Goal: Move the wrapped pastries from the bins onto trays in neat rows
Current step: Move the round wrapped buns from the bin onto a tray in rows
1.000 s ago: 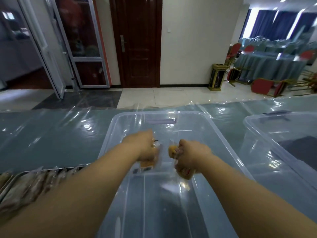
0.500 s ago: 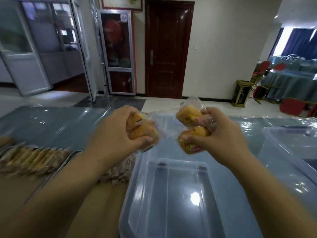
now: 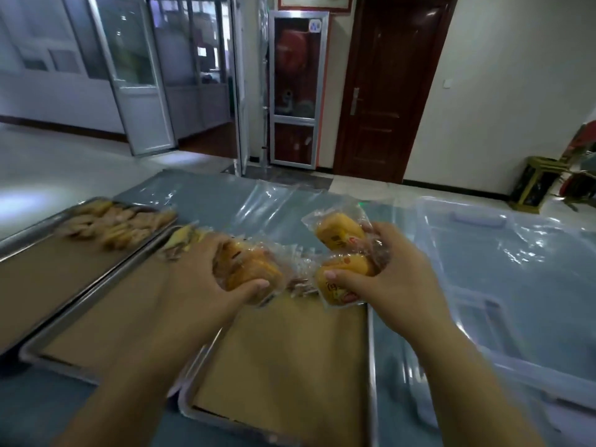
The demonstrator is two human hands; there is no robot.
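Head view: carry step, mid-transfer. L hand is curled tight round wrapped pastries, prob. 2. R hand grips 2 more, one above the other. All are held over the far end of the near tray, none set down. Next, I judge: lower, release singly, align in a row. Bin at right. Table under clear plastic sheet. Tiled hall, dark door behind.

Single head view, forward-down, close above tray; apparently motion-blurred.
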